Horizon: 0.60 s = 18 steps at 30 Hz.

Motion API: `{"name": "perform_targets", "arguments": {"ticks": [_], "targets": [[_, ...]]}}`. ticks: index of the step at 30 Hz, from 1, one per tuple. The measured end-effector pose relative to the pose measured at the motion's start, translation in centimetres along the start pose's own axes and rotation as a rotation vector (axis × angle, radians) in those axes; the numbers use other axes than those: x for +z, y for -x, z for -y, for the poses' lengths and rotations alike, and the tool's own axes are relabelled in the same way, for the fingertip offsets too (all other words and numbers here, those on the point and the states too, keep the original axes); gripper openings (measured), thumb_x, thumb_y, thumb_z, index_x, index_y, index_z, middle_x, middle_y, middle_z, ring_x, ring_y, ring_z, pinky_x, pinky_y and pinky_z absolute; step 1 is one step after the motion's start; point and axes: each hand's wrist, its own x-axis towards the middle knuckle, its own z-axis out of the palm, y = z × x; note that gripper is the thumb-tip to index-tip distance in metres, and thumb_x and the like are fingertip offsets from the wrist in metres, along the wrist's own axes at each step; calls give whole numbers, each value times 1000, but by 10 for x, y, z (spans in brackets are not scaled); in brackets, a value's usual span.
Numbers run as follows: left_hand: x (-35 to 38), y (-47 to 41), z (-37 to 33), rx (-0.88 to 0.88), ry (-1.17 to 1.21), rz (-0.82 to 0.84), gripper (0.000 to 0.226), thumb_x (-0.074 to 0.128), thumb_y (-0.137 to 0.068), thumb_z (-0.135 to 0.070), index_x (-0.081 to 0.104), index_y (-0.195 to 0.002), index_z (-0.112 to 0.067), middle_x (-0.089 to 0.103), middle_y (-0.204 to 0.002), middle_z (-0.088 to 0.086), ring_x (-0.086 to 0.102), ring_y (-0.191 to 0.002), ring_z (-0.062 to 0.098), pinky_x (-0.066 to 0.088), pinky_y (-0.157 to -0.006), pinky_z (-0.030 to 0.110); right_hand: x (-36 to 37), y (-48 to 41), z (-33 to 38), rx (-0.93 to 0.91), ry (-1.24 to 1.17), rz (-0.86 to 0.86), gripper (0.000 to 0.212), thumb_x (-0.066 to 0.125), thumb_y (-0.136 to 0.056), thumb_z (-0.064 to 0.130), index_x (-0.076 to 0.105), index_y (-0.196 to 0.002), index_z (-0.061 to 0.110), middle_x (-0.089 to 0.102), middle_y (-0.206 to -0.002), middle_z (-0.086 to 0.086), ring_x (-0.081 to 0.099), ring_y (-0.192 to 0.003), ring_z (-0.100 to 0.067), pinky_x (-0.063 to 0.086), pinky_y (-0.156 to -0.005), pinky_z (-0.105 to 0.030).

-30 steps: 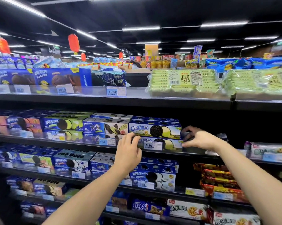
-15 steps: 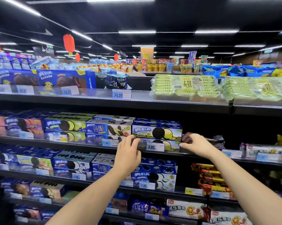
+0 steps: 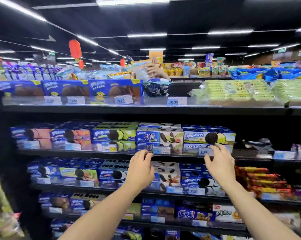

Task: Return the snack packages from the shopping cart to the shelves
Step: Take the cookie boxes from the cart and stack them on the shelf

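The left hand (image 3: 140, 168) and right hand (image 3: 219, 164) are hovering empty, fingers loosely spread, while the blue-and-green cardboard cookie box (image 3: 209, 137) is sitting on the black shelf (image 3: 246, 155), right fingertips (image 3: 216, 147) perhaps grazing the one beneath.

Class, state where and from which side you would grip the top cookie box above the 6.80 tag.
Best by its right end, coming from the front right. The top box lies flat, long face to the aisle; its left end butts the neighbouring box, while its right end faces an open gap.
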Motion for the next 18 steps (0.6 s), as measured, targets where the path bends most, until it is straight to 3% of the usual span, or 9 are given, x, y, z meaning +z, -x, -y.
{"name": "perform_targets", "arguments": {"ticks": [6,12,18], "targets": [[-35,13,85,-167,14,33,51,51,-95,-28,45,-144,-16,40,-149,6,36,-138,26,36,-114,43,54,28,126,-253,-53,165,41,56,-97,30,56,-136,17,46,-148,-3,38,-140,-23,31,-114,-45],[-52,1,136,-253,-4,64,62,48,-96,-29,31,-154,-17,23,-163,12,25,-148,29,27,-120,41,88,3,244,-589,105,199,46,60,-95,29,56,-138,15,51,-144,-8,43,-137,-28,35,-112,-46],[-53,-11,161,-326,-44,65,68,46,-96,-30,22,-158,-18,15,-165,15,19,-150,29,22,-121,41,112,-26,314,-550,285,298,42,53,-98,42,50,-133,20,54,-135,-7,50,-126,-30,35,-107,-47]]}}
